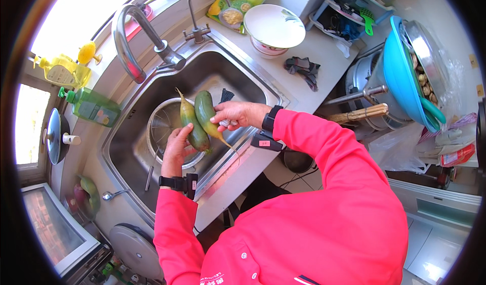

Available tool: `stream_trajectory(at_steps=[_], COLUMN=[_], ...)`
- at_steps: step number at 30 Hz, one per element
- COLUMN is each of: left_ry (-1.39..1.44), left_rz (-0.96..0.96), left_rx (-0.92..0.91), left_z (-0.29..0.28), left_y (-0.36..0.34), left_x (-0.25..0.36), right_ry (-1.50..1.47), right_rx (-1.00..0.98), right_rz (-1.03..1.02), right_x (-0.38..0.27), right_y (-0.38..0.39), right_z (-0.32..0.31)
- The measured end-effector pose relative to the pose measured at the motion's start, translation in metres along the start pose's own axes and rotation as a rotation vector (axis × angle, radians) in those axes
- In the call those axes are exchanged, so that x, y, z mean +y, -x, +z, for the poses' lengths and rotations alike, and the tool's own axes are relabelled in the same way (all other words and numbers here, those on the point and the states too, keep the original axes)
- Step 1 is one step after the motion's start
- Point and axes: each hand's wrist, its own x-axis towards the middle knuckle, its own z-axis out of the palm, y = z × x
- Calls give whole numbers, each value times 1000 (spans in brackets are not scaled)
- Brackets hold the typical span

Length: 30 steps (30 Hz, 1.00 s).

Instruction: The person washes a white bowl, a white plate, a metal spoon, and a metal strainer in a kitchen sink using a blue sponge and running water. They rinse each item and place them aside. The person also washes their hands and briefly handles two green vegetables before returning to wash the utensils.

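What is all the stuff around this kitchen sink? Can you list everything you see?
Green radishes: two, green, held over the sink, one in each hand.
Sink: one, steel, set in the counter.
Colander: one, metal mesh, inside the sink under the radishes.
Taps: two, steel, behind the sink.
Soap bottles: one green, one yellow, left of the sink.
Bowl: one, white, on the counter behind the sink.
Dark cloth: one, on the counter.
Blue basin: one, far right, with a metal dish in it.
Left hand: gripping the left radish, dark wristband, red sleeve.
Right hand: fingers on the right radish, dark wristband, red sleeve.
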Motion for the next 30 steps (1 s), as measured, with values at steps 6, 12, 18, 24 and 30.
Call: stream_trajectory(at_steps=[6, 12, 18, 24, 30], left_ry=[-71, -121, -105, -91, -80], left_rz=[100, 162, 160, 142, 158], left_rx=[18, -5, 42, 29, -24], left_z=[30, 48, 61, 81, 112], left_y=[24, 49, 57, 52, 48], left_x=[2, -7, -19, -29, -18], right_ry=[-1, -93, -90, -22, -6], right_rx=[20, 51, 116, 104, 142], right_rz=[-113, -123, -212, -200, -203], right_x=[12, 37, 54, 65, 66], right_y=[35, 61, 77, 87, 105], right_z=[-5, -3, -9, -25, -47])
